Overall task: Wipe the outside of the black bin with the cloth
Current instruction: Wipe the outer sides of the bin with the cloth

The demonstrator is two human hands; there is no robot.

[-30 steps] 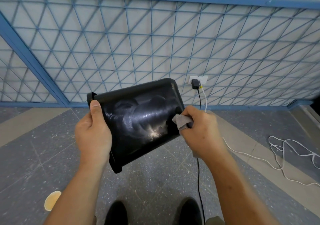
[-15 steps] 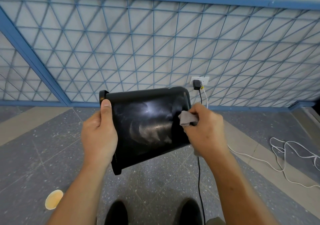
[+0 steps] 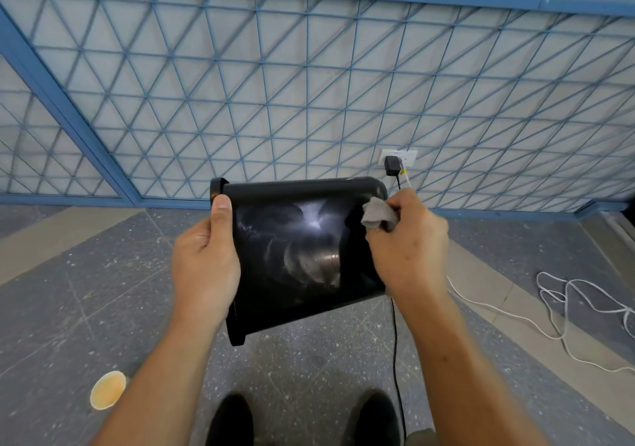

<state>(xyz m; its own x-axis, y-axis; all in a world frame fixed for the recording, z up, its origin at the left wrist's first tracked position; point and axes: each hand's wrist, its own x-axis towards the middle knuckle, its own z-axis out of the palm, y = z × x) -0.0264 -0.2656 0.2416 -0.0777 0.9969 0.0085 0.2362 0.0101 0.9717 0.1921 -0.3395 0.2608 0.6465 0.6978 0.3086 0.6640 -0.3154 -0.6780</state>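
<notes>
I hold the black bin (image 3: 295,253) up in front of me on its side, its rim to the left and its base to the right. Its broad glossy side faces me and shows pale wipe streaks. My left hand (image 3: 206,263) grips the bin near the rim, thumb lying on the side. My right hand (image 3: 409,246) is closed around a small grey cloth (image 3: 376,213), pressing it against the upper right corner of the bin's side.
A paper cup (image 3: 107,389) stands on the speckled floor at lower left. A black charger (image 3: 391,165) sits in a wall socket, its cable running down past my shoes (image 3: 233,418). A white cable (image 3: 563,294) lies coiled at right. A blue lattice wall stands behind.
The bin has rotated to a more level position and risen slightly. My right hand with the cloth has moved up along the bin's right edge toward its upper corner.
</notes>
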